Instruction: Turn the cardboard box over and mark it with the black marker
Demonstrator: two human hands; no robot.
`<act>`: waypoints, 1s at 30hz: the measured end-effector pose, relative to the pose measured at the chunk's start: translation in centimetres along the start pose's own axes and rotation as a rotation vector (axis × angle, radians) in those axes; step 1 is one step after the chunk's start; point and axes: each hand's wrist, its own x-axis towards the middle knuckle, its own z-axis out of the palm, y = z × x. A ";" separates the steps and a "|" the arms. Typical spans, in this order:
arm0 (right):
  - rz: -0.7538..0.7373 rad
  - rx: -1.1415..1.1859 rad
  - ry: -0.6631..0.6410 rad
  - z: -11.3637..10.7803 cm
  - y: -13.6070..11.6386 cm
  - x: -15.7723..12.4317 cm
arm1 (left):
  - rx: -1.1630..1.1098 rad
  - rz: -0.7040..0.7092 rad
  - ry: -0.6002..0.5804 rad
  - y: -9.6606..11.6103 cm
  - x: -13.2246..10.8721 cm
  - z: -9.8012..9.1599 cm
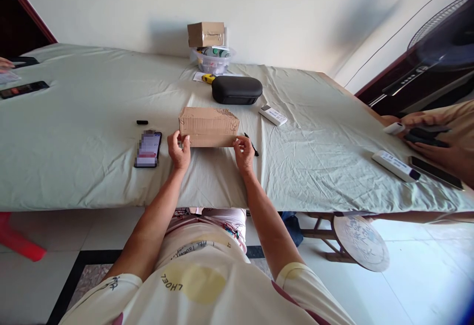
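Between my two hands is a brown cardboard box (209,127), resting on or just above the cloth, its upper right corner marked with scribbles. My left hand (179,151) grips the box's near left corner, thumb on the front face. At the near right corner, my right hand (243,153) pinches the box with curled fingers. A black pen (252,144) lies just beside the right hand. To the left of my left hand are a phone (148,149) with a lit, blurred screen and a small black pen cap (142,122).
A black hard case (237,90), a yellow tape measure (208,78) and a white device (273,115) lie beyond the box. A clear tub (215,62) with another carton (206,34) stands by the wall. Other people's hands (429,132) show at right and far left. A stool (361,242) stands below.
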 end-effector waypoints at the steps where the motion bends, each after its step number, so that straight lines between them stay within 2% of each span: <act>1: 0.017 -0.009 0.026 0.0 -0.1 0.0 | -0.004 0.014 -0.018 0.1 0.0 -0.1; 6: 0.074 -0.067 0.097 0.0 -0.3 -0.1 | 0.016 0.032 -0.143 1.0 -0.5 -0.1; 12: -0.038 -0.212 0.031 0.1 0.0 -0.3 | -0.015 0.025 -0.292 1.7 -1.4 0.8; 18: -0.116 -0.404 0.006 1.2 -0.1 -1.0 | 0.020 0.001 -0.271 1.8 -1.6 0.8; 30: -0.102 -0.408 0.045 1.2 -0.7 -1.1 | 0.024 0.022 -0.237 2.3 -1.7 0.6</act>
